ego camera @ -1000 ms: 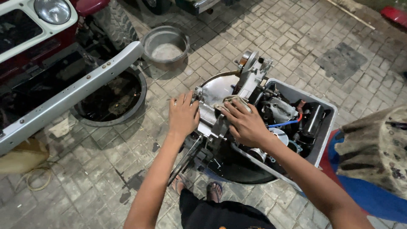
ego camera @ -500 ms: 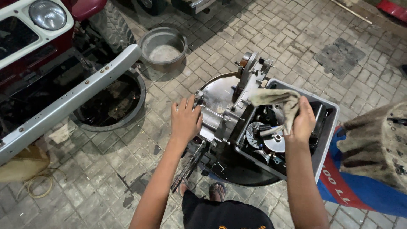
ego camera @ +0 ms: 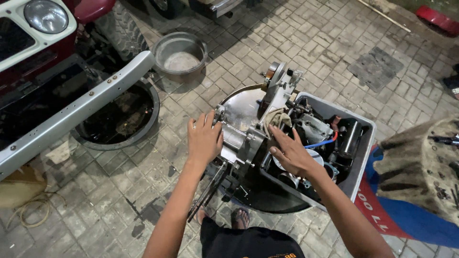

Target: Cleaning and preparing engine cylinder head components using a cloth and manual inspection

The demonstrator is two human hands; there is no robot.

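A grey metal engine casing (ego camera: 248,139) stands on a round metal tray (ego camera: 239,102) on the paved ground. My left hand (ego camera: 204,138) rests palm-down on the casing's left side, fingers slightly spread, gripping nothing. My right hand (ego camera: 292,154) lies flat with its fingers stretched out on the casing's right side. Its fingertips touch a dirty beige rag (ego camera: 276,117) draped over the top of the casing. An upright metal disc and bracket (ego camera: 277,83) rises behind the rag.
A grey plastic tub (ego camera: 364,143) of engine parts sits right of the casing. A metal basin (ego camera: 180,53), a black round pan (ego camera: 119,114), a vehicle's grey bumper (ego camera: 76,114) and a tyre (ego camera: 122,28) are at left. A stained cloth (ego camera: 420,167) lies at right. My sandalled feet (ego camera: 239,217) are below.
My right hand, which held the rag lifted over the tub, has come back left and down. The rag now lies on the casing. The left hand has hardly moved.
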